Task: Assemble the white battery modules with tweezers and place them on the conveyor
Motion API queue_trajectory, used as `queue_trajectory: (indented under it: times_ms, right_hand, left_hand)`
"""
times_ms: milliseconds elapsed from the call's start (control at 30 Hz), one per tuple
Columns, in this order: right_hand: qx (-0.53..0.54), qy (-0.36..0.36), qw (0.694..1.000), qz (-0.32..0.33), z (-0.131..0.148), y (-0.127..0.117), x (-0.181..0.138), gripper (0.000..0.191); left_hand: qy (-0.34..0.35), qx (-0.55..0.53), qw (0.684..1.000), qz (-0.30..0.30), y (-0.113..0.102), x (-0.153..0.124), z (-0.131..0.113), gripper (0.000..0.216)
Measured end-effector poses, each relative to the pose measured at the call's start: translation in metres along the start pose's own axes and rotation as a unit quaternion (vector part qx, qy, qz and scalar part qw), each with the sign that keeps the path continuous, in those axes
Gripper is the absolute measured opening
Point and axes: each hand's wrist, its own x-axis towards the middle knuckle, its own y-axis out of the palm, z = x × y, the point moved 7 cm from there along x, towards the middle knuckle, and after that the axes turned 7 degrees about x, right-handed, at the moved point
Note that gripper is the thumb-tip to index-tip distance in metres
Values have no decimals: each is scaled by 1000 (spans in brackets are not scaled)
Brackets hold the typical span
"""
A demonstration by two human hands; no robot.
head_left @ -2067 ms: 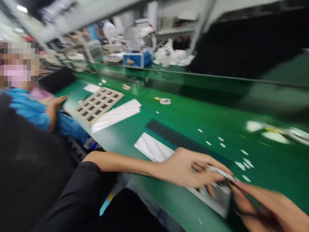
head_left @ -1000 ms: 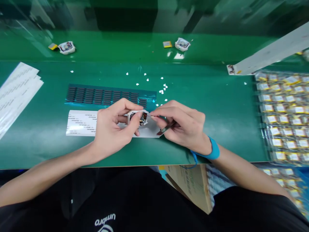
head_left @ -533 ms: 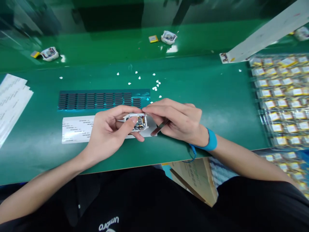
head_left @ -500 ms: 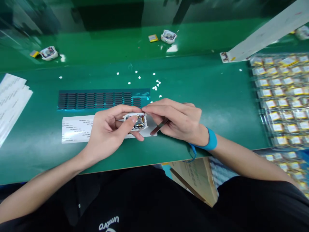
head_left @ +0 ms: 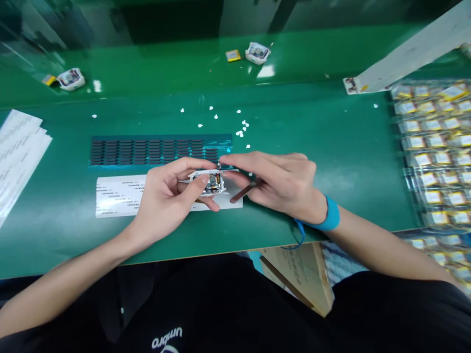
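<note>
While left grip (head_left: 167, 195) pinches white case (head_left: 215, 182), right grip (head_left: 287, 185) clasps metal tool (head_left: 241, 192), its fingertips (head_left: 228, 160) newly parted

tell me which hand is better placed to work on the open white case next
Right, probably: the right hand has its fingertips beside the white case and holds a thin tool, while the left hand is taken up gripping that case.

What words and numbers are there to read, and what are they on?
"umbro": upside down, on the black shirt.
White strip: printing too small to read.
White sheets at the left edge: too faint.
Cardboard box: too blurred.
</note>
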Motion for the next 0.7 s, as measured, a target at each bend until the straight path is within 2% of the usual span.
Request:
queue_trajectory:
  times_ms: [133, 367, 467, 567, 700]
  right_hand:
    - [15, -9, 1000, 18, 5, 5, -6, 30]
    - [2, -6, 1000, 16, 4, 7, -8, 26]
    - [-54, 17, 998, 1, -5, 2, -5, 22]
    - [-120, 59, 991, -10, -19, -5, 0, 26]
    - [-91, 1, 996, 8, -12, -3, 2, 34]
  left_hand:
    - [-4, 3, 1000, 5, 1, 0, 3, 14]
    - [-1, 46, 999, 15, 3, -1, 6, 18]
    - [0, 39, 999, 15, 4, 0, 5, 17]
    - [0, 18, 1000, 5, 3, 0, 3, 12]
    - [-13, -10, 1000, 15, 5, 1, 4, 9]
